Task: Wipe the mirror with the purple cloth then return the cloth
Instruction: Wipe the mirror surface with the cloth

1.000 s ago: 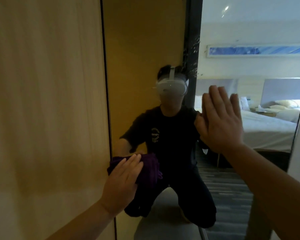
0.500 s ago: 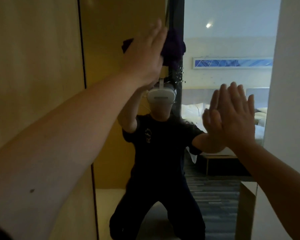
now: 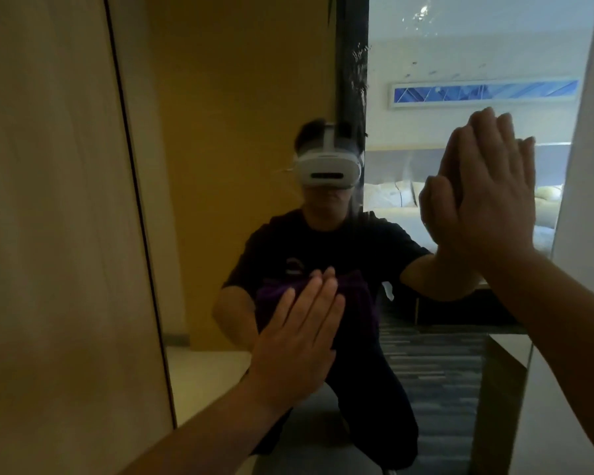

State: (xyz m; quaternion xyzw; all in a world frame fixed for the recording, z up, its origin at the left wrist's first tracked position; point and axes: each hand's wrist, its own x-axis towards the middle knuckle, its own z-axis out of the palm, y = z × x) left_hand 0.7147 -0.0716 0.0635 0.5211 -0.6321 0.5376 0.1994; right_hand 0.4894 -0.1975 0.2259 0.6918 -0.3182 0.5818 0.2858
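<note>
- The left hand (image 3: pixel 302 341) has its fingers (image 3: pixel 323 296) straight and held together, flat against the purple cloth (image 3: pixel 354 296); they do not curl around it, they press it to the glass.
- The purple cloth is bunched between that palm and the mirror (image 3: pixel 254 132), showing past the fingertips at 12 and 2 o'clock of the hand, low and centre on the glass.
- The left forearm runs down to 7 o'clock, out of the bottom edge.
- The right hand (image 3: pixel 491 200) has its fingers (image 3: pixel 484 138) straight, close together and pointing to 12 o'clock, palm flat on the mirror and holding nothing; its reflection meets it on the glass.
- The right forearm leaves toward 4 o'clock.
- The mirror stands upright, with small specks on the glass near 12 and 1 o'clock.
- A wooden panel (image 3: pixel 48 234) lies at 9 o'clock of the mirror, a dark seam between them.
- In the glass a kneeling person in dark clothes wears a white headset (image 3: pixel 328 166), with a bed (image 3: pixel 391 207) and a long blue picture (image 3: pixel 484 92) reflected at 2 o'clock.
</note>
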